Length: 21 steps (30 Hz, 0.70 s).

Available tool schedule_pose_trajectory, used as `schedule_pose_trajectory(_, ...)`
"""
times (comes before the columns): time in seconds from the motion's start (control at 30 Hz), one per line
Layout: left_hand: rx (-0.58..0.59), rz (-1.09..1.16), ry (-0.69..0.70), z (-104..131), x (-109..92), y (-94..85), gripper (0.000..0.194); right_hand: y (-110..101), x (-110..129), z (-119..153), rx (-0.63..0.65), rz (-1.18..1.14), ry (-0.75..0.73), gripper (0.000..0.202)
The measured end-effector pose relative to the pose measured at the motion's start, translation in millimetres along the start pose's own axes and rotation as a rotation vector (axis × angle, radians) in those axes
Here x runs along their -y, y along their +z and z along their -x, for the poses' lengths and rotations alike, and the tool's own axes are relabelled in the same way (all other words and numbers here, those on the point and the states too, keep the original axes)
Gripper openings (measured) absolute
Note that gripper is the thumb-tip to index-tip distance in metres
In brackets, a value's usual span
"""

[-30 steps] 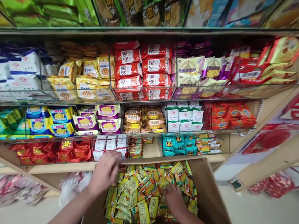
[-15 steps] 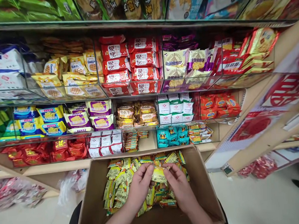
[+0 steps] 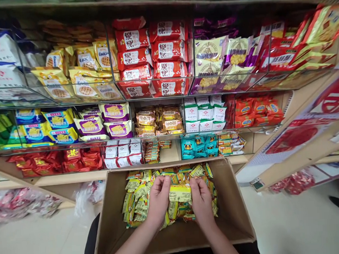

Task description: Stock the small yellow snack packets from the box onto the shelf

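"So, what is in your grip?"

"One yellow snack packet (image 3: 180, 194), held level and flat. My left hand (image 3: 158, 202) pinches its left end, thumb against fingers, and my right hand (image 3: 202, 203) pinches the right end. It is up over the open cardboard box (image 3: 233, 199)."

"How far along are you?"

"Just this one is raised; the loose snack packets (image 3: 140, 194) lie in a jumble below, inside the box. I see no tear in mine, though my fingers hide both ends. On the far low shelf, small orange-and-green packets (image 3: 152, 153) stand in a tight stack, left of some teal packets (image 3: 199, 146). Whether they match mine, I cannot tell."

"And the look of it all?"

"Mine is a little oblong of thin film, pale yellow with fine dark print. Those below are glossy and crinkled, yellow touched with orange and green, tipped at all angles. The box is matt brown board, straight-walled. Higher up, the red-and-white packets (image 3: 167, 50) are plump, shiny bricks in two neat columns."
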<state>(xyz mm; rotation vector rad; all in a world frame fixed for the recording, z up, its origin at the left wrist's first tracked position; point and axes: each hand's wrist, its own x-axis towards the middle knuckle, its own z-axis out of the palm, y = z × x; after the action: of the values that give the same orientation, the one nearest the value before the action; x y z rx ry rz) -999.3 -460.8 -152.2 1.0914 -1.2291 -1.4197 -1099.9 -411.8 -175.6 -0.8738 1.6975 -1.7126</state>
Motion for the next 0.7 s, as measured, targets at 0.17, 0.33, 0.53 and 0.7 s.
schedule_pose_trajectory(0.17, -0.071, -0.166, 0.095, -2.1, 7.9, -4.4, 0.032, 0.7, 0.3, 6.6, -0.043, 0.195, -0.118, 0.029)
schedule_pose_trajectory(0.33, -0.052, -0.236, 0.113, -4.1, 9.1, -5.8, 0.033, -5.1, 0.2, 5.6, -0.135, 0.285, -0.266, 0.025)
schedule_pose_trajectory(0.53, 0.299, 0.140, -0.496, -3.4, -3.6, -13.9, 0.035, -20.5, 3.3, 6.2, 0.097, 0.519, -0.806, 0.021)
schedule_pose_trajectory(0.7, 0.402, 0.387, -0.564, 2.2, -9.1, -15.1, 0.027, -18.8, 3.0, 16.8, 0.247, 0.578, -0.970, 0.006)
